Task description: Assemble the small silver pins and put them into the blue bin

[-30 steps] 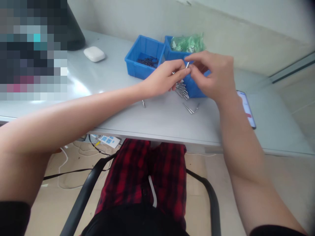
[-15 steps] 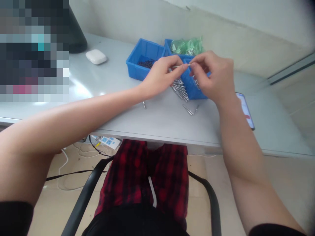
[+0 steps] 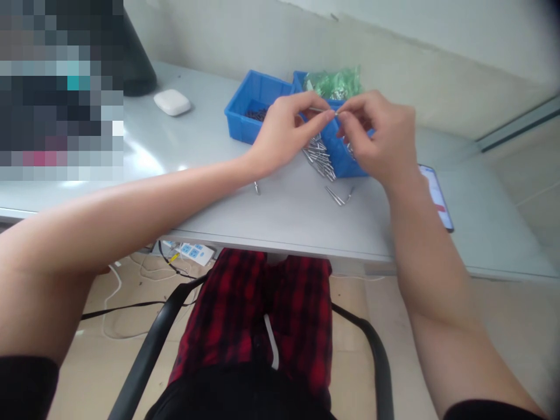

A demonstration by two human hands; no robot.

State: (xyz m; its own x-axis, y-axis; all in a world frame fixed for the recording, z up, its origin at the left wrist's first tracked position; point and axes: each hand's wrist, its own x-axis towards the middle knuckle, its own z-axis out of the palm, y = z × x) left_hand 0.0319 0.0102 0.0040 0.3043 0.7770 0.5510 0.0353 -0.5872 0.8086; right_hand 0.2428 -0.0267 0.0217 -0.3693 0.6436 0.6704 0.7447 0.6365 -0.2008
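My left hand (image 3: 280,134) pinches a thin metal pin (image 3: 319,109) between thumb and fingers above the blue bins. At the pin's right end, the thumb and forefinger of my right hand (image 3: 380,137) are closed, nearly touching the left fingertips; a small pale bit shows there, too small to name. Below lies a pile of silver metal pins (image 3: 321,160) on the table, against a blue bin (image 3: 343,163) that my right hand partly covers. Behind my left hand stands another blue bin (image 3: 240,125) with small dark parts (image 3: 256,114) inside.
A third blue bin at the back holds a green plastic bag (image 3: 335,84). Loose pins (image 3: 335,196) lie near the table's front. A white rounded case (image 3: 172,102) sits left, a phone (image 3: 437,198) right. A power strip (image 3: 196,253) and cables are under the table.
The pin has tilted slightly and shows higher between my left fingers. Both hands stay at nearly the same place, still closed.
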